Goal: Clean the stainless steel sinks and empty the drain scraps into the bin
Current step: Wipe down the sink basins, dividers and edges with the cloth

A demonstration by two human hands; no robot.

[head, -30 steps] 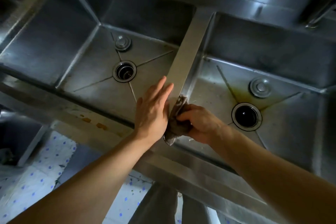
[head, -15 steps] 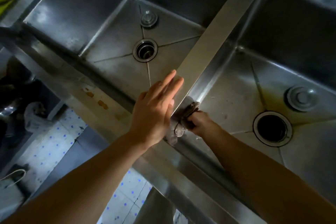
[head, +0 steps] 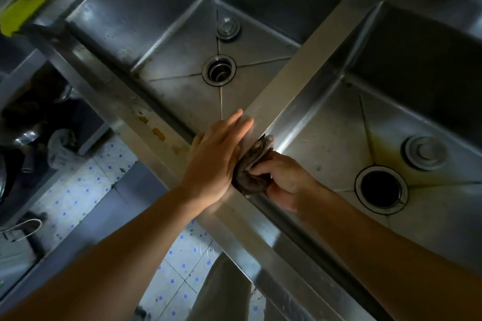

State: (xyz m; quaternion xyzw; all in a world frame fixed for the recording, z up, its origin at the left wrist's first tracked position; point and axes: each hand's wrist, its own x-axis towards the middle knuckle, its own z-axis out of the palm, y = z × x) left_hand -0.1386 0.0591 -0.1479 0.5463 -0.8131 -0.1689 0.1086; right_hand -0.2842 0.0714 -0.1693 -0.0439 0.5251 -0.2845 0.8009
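Right hand [head: 284, 180] down inside the right sink [head: 326, 138], fingers curled tight round a dark rag [head: 254, 167] and pressing it into the near corner, just where the wall meets the divider [head: 294, 78] between the two basins. Left hand [head: 216, 159] lies flat on the near end of that divider, fingers straight and together, holding nothing, bracing. The step in hand looks like scrubbing that corner seam, and to do it well I'd say keep the rag bunched so a firm edge gets into the fold, work along the seam rather than across it, and let the flat hand take the body's weight so the scrubbing arm stays free. The rag sits with its long axis running up from the fist toward the divider's edge, its loose end pointing away from the person and touching the rim. The divider itself runs from the near rim away to the upper right. There's plenty left, by my reckoning: yellow-brown staining fans out round the right drain [head: 380, 189] and its plug [head: 425, 152], grime lines the creases of the left sink [head: 182, 60], and the left drain [head: 219, 70] looks to have something in its basket, though it's too dark to tell what.
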